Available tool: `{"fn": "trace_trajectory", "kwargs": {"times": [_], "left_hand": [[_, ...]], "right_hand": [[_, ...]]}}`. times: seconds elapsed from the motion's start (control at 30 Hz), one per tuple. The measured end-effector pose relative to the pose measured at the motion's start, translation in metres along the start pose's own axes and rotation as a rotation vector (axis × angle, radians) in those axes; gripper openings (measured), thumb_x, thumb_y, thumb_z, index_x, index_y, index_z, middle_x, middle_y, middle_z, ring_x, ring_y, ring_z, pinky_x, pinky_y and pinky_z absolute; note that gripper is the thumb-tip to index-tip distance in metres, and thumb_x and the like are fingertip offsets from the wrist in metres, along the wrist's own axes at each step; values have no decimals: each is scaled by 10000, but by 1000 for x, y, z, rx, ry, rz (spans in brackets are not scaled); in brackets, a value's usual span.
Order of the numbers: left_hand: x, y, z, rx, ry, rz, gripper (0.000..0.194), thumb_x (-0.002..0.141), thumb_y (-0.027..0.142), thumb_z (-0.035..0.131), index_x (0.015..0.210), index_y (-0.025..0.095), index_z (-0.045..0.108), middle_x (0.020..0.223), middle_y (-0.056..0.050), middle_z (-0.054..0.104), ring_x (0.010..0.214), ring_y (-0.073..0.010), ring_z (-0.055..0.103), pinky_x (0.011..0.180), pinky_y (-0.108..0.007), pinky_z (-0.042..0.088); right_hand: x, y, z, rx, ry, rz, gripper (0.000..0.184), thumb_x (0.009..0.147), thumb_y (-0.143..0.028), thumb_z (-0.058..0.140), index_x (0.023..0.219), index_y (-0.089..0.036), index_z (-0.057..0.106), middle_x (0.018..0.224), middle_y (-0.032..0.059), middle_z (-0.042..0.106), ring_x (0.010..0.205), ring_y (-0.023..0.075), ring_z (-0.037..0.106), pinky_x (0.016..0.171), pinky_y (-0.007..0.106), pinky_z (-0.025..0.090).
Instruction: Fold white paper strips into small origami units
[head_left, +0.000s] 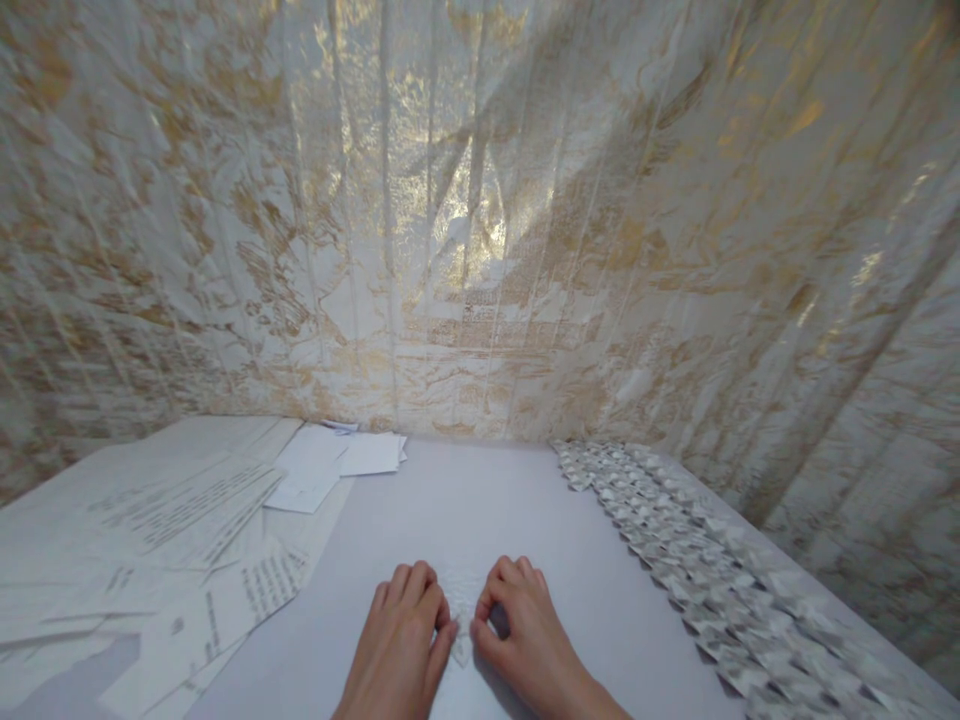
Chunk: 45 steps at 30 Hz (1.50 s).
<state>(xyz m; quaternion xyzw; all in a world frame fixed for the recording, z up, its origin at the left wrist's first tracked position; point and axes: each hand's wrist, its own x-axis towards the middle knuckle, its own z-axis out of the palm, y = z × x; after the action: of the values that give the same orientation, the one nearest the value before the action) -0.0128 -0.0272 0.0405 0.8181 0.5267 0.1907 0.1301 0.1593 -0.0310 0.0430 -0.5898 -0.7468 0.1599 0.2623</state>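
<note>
A small folded piece of white paper (460, 648) lies between my two hands, low in the middle of the view. My left hand (405, 635) pinches its left side between thumb and forefinger. From the other side, the thumb and forefinger of my right hand (525, 632) curl into a ring, with their tips at the paper's right edge. Both hands rest just over the pale tabletop (480, 510). The fingertips partly cover the paper, so its full shape is hard to make out.
Several rows of small folded paper pieces (697, 570) run along the table's right side. Printed paper sheets and strips (202, 510) overlap on the left. Blank white paper pieces (307, 470) lie at the back left. Behind the table hangs a white and gold patterned curtain (480, 250).
</note>
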Motion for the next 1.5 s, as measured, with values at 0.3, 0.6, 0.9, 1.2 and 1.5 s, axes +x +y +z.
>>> {"fn": "trace_trajectory", "kwargs": {"times": [0.3, 0.6, 0.9, 1.2, 1.5], "left_hand": [[-1, -8, 1, -115, -18, -22, 182, 852, 96, 482, 896, 219, 609, 1062, -55, 615, 1041, -264, 544, 897, -431, 397], [2, -5, -1, -125, -49, 64, 436, 847, 53, 474, 1164, 283, 666, 1173, -61, 625, 1112, -264, 535, 931, -431, 398], [0, -6, -1, -412, 9, 25, 80, 897, 196, 505, 863, 241, 562, 883, -9, 640, 866, -216, 580, 806, -337, 441], [-2, 1, 1, -541, 54, -17, 184, 777, 137, 565, 941, 217, 548, 934, -13, 590, 897, -207, 566, 830, -325, 457], [-5, 1, -4, -30, -73, 112, 158, 856, 94, 553, 873, 202, 667, 1003, -59, 698, 974, -274, 573, 843, -421, 418]], "right_hand": [[-1, 6, -4, 60, -26, -12, 232, 769, -3, 692, 838, -212, 619, 935, 0, 634, 976, 232, 551, 907, 386, 378], [0, 14, -10, 174, -88, -20, 366, 717, 59, 533, 917, -224, 650, 958, 8, 624, 1001, 230, 539, 931, 391, 383], [-3, 11, -1, 186, -64, -101, 242, 723, -104, 771, 870, -222, 619, 973, 4, 615, 981, 233, 559, 893, 367, 423], [-5, 22, 6, -89, 129, -474, 188, 809, -28, 535, 838, -214, 548, 784, 17, 628, 692, 175, 565, 638, 273, 403], [-7, 23, 5, -254, -22, -446, 264, 706, 1, 734, 867, -204, 694, 899, 36, 702, 844, 225, 622, 727, 313, 437]]}}
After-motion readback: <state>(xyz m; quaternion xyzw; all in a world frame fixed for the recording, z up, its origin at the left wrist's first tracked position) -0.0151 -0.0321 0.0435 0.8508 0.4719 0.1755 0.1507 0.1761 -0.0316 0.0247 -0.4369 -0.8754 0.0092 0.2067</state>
